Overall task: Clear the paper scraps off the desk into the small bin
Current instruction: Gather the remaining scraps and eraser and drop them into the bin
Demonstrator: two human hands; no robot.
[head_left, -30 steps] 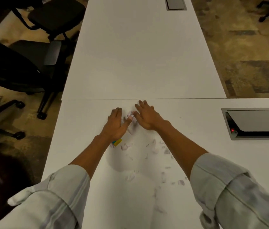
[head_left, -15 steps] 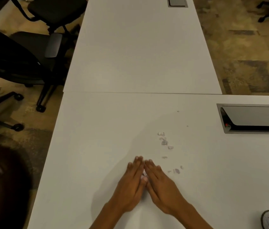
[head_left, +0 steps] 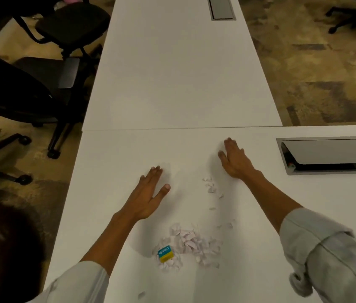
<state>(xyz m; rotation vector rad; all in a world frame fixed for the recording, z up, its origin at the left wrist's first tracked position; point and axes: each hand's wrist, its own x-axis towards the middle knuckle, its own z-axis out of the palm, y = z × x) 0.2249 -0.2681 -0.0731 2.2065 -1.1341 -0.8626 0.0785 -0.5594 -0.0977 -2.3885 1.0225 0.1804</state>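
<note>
A heap of pale torn paper scraps (head_left: 189, 239) lies on the white desk (head_left: 111, 193) close to me, with a small blue and yellow box (head_left: 165, 253) at its left edge. A thin trail of scraps (head_left: 210, 186) runs away from the heap toward the far side. My left hand (head_left: 149, 194) rests flat on the desk, fingers apart, left of that trail. Flat on its outer edge, my right hand (head_left: 234, 159) lies beyond the trail's far end. Neither hand holds anything. No bin is in view.
A grey cable hatch (head_left: 330, 155) is sunk into the desk at the right, and another (head_left: 222, 7) in the far desk. Black office chairs (head_left: 48, 62) stand on the carpet to the left. A single scrap (head_left: 141, 294) lies near the front edge.
My hands were pressed together close to me, dragging scraps in. They have since parted and reached out to either side of the leftover trail, leaving the heap and box uncovered.
</note>
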